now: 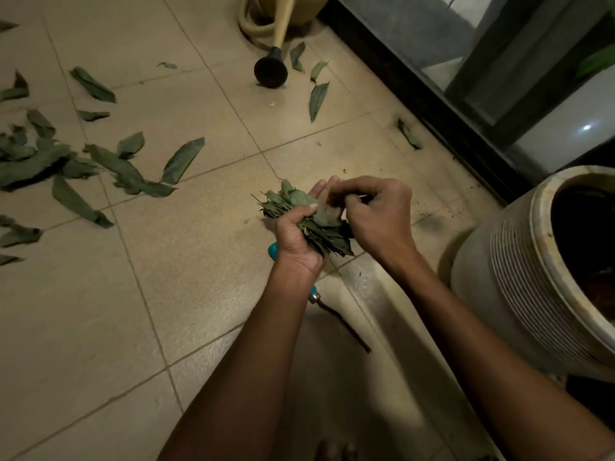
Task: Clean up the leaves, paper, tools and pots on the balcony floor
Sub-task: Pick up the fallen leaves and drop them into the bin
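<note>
Far left on the tiled floor (199,294): loose leaves (30,164) scattered in a rough pile, with more strays trailing toward the middle, one long leaf (182,160) lying apart from the pile. Far centre: yellow watering can (283,15), spout angled down, black rose head (270,70) touching the floor; a few leaves (317,99) just right of it.

Centre: left hand (298,237) grips a thick bundle of leaves (307,216), fingers curled round it, thumb across the top. Right hand (376,211) is touching the bundle's right side, fingers curled in at the leaves; looks like a pinch, but the fingertips are hidden, so I cannot tell what exactly they hold. Both hands are above the floor, not resting on it.

Under the left wrist: a hand tool with teal handle (273,251) lies on the floor, dark metal shaft (346,327) running near-right; its working end is not clear.

Right: large ribbed pot (519,277), tilted view into a dark inside, standing near the hands. One leaf (410,134) lies by the dark door frame (432,104) far right.
</note>
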